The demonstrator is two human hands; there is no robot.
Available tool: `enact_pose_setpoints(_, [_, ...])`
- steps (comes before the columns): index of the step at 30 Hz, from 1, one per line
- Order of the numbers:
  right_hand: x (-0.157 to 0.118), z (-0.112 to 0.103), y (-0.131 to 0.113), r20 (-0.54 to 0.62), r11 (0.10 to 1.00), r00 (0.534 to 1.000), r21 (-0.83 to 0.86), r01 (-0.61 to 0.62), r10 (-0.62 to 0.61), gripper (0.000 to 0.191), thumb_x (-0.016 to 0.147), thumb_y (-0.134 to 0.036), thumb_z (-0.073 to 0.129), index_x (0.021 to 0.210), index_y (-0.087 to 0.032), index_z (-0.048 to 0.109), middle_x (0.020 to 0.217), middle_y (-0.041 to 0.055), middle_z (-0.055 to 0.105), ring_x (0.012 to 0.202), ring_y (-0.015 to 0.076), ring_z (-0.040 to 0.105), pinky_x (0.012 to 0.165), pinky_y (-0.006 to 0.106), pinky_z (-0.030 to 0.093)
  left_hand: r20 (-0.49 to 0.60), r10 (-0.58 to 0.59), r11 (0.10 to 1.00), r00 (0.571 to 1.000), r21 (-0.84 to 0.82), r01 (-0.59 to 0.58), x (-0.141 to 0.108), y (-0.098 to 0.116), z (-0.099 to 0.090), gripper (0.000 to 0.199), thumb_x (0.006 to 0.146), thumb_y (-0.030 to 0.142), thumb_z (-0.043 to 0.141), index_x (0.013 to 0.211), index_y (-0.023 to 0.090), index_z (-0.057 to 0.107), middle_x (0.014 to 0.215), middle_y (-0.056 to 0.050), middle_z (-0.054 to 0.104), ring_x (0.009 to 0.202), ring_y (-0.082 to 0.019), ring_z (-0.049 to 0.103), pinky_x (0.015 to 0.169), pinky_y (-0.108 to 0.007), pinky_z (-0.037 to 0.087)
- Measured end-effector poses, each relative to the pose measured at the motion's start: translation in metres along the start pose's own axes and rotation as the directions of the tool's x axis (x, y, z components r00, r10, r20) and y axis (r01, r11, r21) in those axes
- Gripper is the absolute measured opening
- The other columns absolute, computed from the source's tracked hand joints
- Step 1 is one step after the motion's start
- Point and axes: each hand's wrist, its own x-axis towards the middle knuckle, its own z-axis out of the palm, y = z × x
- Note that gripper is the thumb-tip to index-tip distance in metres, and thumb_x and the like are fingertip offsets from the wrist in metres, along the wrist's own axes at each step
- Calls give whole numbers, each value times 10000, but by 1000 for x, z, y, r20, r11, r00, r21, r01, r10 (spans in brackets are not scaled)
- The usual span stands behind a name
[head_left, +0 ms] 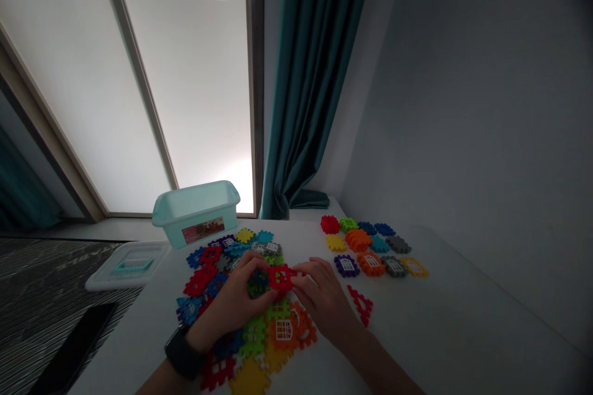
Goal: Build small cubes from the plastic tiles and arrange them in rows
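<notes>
Fingers (301, 270) of the right hand (324, 299) grip the edge of a red waffle block (280, 278) at lower centre, left hand (230, 299) curled closed over a dark green and blue block (257, 284) against it; loose blocks (252, 336) heap around them on the white worktop (139, 345), sorted blocks (365, 247) at centre right

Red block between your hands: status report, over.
Left hand gripping green-and-blue plastic blocks. Right hand pinching red waffle block. Loose blocks spread under both hands.

Red lattice plastic piece (280, 278)
</notes>
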Motion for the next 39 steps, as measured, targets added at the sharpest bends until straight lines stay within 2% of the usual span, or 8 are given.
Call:
enact_pose_setpoints(4, [-2, 2, 1, 71, 997, 996, 59, -55, 51, 97, 996, -153, 496, 1011, -218, 566, 1161, 96, 666, 1082, 232, 619, 975, 455, 518, -32, 145, 978, 989, 153, -139, -2, -9, 0, 349, 796, 231, 719, 1118, 226, 584, 1186, -87, 560, 1102, -261, 594, 952, -400, 515])
enact_pose_setpoints(7, [-2, 1, 1, 123, 992, 990, 97, -86, 74, 90, 990, -159, 505, 1024, -221, 561, 1167, 95, 660, 1091, 243, 612, 964, 457, 526, -31, 228, 935, 973, 284, -210, -4, -17, 1, 403, 784, 239, 746, 1155, 229, 591, 1198, -99, 573, 1107, -283, 597, 945, -426, 525])
enact_pose_setpoints(12, [-3, 0, -3, 177, 980, 976, 127, -153, 129, 145, 977, -130, 509, 1074, -225, 559, 1150, 95, 639, 1089, 250, 600, 914, 439, 543, 2, 268, 866, 963, 438, -242, -5, -20, 1, 463, 742, 231, 790, 1167, 219, 606, 1188, -104, 602, 1065, -299, 610, 902, -442, 538])
enact_pose_setpoints(16, [-4, 1, -5, 200, 974, 968, 134, -181, 153, 160, 970, -123, 515, 1073, -236, 563, 1165, 87, 627, 1095, 251, 593, 929, 442, 540, 19, 281, 833, 959, 492, -254, -4, -17, 1, 447, 738, 234, 782, 1155, 219, 623, 1175, -100, 620, 1062, -303, 611, 920, -450, 529])
enact_pose_setpoints(22, [-2, -2, -5, 237, 941, 938, 168, -295, 252, 252, 946, -127, 508, 1164, -241, 564, 1204, 102, 596, 1131, 257, 582, 964, 452, 536, -62, 268, 864, 961, 456, -212, -2, -20, 4, 421, 765, 251, 738, 1167, 217, 618, 1183, -110, 623, 1065, -299, 624, 909, -432, 545])
enact_pose_setpoints(26, [1, -7, 2, 209, 902, 919, 210, -377, 336, 265, 950, -154, 489, 1183, -252, 570, 1211, 98, 590, 1152, 254, 583, 991, 445, 526, -101, 232, 892, 968, 419, -170, 2, -21, 5, 389, 804, 279, 707, 1177, 213, 617, 1183, -118, 625, 1071, -298, 634, 907, -433, 556])
enact_pose_setpoints(35, [10, -32, 33, 76, 884, 906, 202, -422, 416, 226, 943, -193, 475, 1132, -244, 590, 1165, 90, 628, 1135, 248, 610, 985, 430, 517, -67, 141, 949, 988, 293, -115, 21, -4, 8, 350, 860, 331, 676, 1197, 251, 627, 1192, -87, 617, 1079, -273, 636, 923, -405, 554])
enact_pose_setpoints(39, [4, -45, 55, 25, 885, 893, 130, -448, 449, 214, 945, -215, 473, 1115, -235, 602, 1167, 95, 630, 1137, 259, 606, 1005, 462, 496, -23, 102, 980, 995, 174, -96, 42, -2, 16, 326, 883, 324, 649, 1199, 248, 612, 1158, -72, 609, 967, -218, 654, 879, -363, 567])
